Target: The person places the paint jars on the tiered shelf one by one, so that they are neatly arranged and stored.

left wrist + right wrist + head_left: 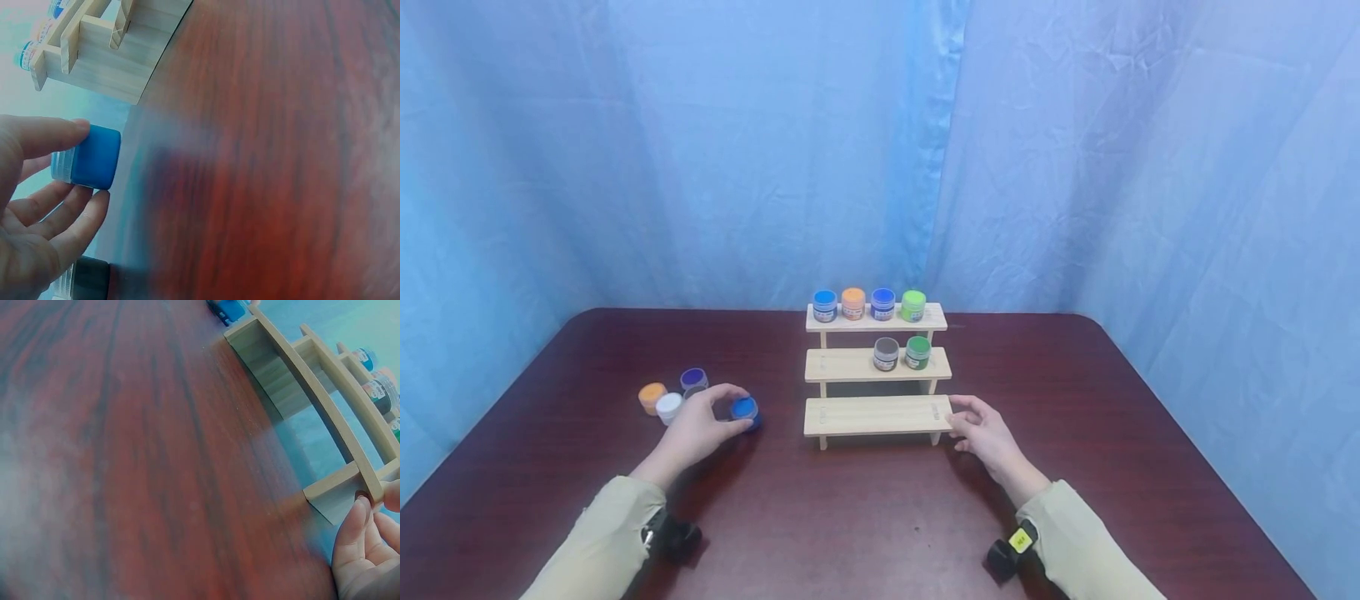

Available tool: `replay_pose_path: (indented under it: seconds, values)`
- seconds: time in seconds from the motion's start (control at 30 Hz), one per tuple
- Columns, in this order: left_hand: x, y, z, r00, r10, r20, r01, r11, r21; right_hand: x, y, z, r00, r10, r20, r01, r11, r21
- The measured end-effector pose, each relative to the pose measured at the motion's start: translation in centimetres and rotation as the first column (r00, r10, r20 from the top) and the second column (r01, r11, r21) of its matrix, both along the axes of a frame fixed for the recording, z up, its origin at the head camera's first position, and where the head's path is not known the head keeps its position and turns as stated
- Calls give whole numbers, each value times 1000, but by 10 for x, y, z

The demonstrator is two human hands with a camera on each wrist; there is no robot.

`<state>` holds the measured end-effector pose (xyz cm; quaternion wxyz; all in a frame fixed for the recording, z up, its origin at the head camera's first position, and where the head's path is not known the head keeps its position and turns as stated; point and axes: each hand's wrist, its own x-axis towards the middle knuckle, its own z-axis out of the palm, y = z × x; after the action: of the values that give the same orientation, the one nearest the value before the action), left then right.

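Observation:
On the left side of the table my left hand (pixel 698 427) pinches a blue paint jar (pixel 744 409) between thumb and fingers. In the left wrist view the same blue jar (pixel 99 157) shows its clear lid and blue body. Behind that hand stand an orange jar (pixel 652 397), a white jar (pixel 669 407), a purple jar (pixel 693 379) and a dark jar partly hidden by the fingers. My right hand (pixel 991 440) grips the right end of the lowest step of a three-step wooden display rack (pixel 868 414), its thumb (pixel 354 528) against the step's end in the right wrist view.
The rack's top step (pixel 936 317) bears several jars, among them an orange jar (pixel 853 304) and a light green jar (pixel 913 306). On the middle step (pixel 842 364) stand a brown jar (pixel 886 355) and a green jar (pixel 917 353). Blue curtains (pixel 700 150) hang behind the table.

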<state>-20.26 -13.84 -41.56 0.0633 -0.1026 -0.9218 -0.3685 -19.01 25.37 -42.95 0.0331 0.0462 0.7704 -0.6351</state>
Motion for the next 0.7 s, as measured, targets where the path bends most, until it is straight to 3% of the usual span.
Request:
replay_pose_path:
  seconds: [0.7]
  values:
    - [6,18,0,996,49,-75,-38,990,138,0,-1,1,1000,-5,7,5,1000,12]
